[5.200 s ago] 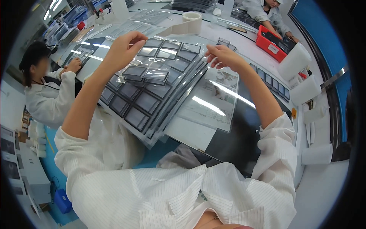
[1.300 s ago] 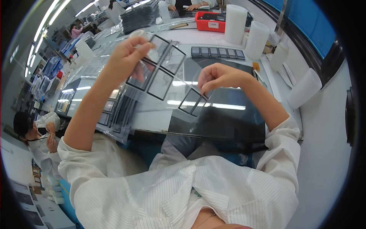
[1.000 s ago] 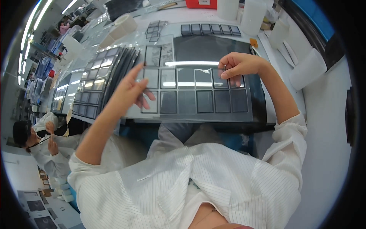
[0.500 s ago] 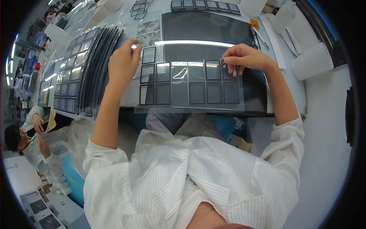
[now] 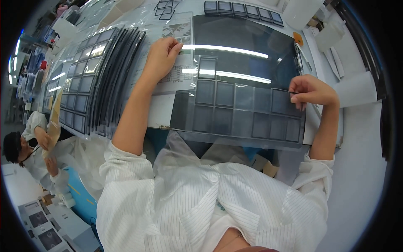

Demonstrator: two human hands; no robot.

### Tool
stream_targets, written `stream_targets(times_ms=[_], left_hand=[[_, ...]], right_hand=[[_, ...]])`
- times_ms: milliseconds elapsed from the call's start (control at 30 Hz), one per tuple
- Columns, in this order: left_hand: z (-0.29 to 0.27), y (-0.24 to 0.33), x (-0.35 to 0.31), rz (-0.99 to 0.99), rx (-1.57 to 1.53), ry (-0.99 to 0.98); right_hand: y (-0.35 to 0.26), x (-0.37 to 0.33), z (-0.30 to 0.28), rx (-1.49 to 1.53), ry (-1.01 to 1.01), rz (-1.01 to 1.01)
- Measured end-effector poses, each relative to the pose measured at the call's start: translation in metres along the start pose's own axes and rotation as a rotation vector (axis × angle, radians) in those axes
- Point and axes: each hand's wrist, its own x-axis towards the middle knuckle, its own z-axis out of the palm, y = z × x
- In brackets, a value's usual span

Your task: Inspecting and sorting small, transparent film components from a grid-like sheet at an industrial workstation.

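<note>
A clear sheet (image 5: 243,98) carries several dark-rimmed rectangular frames (image 5: 205,92), mostly in two rows, on the dark mat (image 5: 235,31); its near edge hangs past the table edge. My right hand (image 5: 312,92) is closed at the sheet's right side, its thumb and fingers pinching the upper right corner of one dark-rimmed frame (image 5: 283,101). Farther left, my left hand (image 5: 163,58) is held above a printed paper, near the mat's left edge. Its thumb and forefinger are pressed together; whatever is between them is too small to name.
On the left stand several upright panels of dark frames (image 5: 82,77) packed close together. A strip of frames (image 5: 243,9) lies at the far edge. White containers (image 5: 357,90) stand at the right. At the lower left, another person (image 5: 35,143) works.
The framed sheet has slid right across the mat, and its near edge is lower in view. Both hands have shifted right, the right one also nearer to me. The view has turned slightly.
</note>
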Motion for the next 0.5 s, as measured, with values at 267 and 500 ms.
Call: stream_targets(times_ms=[267, 500], left_hand=[[0.015, 0.009, -0.002, 0.116, 0.024, -0.03], [0.043, 0.015, 0.003, 0.244, 0.062, 0.029]], right_hand=[[0.002, 0.014, 0.002, -0.01, 0.076, 0.003], [-0.004, 0.024, 0.014, -0.079, 0.262, 0.077]])
